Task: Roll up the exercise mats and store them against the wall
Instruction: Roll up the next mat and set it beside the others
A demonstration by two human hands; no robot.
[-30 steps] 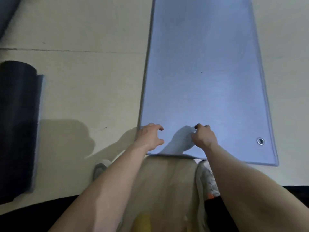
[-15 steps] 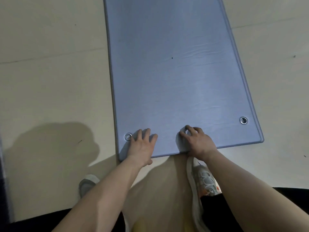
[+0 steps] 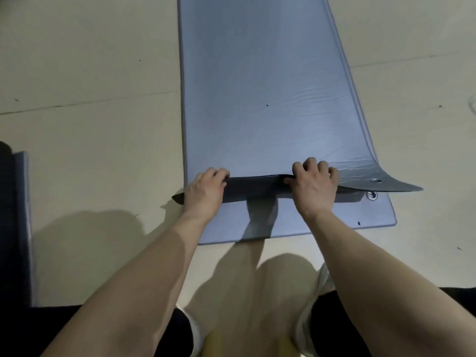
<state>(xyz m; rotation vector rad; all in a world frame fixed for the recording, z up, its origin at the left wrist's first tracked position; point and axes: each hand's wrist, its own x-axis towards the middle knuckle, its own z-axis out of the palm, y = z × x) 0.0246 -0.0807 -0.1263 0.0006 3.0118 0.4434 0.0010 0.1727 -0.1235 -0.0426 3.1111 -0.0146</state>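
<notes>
A grey-blue exercise mat [image 3: 260, 86] lies flat on the floor and runs away from me. Its near edge is lifted and curls back, showing a dark underside; its right corner with a metal eyelet [image 3: 376, 180] hangs above the floor. My left hand [image 3: 206, 193] grips that edge near its left corner. My right hand [image 3: 313, 184] grips it right of the middle. Under it lies a second grey-blue mat [image 3: 334, 215] with its own eyelet [image 3: 371, 195], its near end showing flat on the floor.
A dark rolled mat [image 3: 13, 228] lies on the floor at the left edge of view. The pale floor [image 3: 90, 137] stretches out on both sides of the mats. My knees and shoes are at the bottom, just short of the lower mat's near end.
Both hands have closed on the top mat's near edge and lifted it back. The second mat's end underneath has come into view. The rolled mat reappears at left.
</notes>
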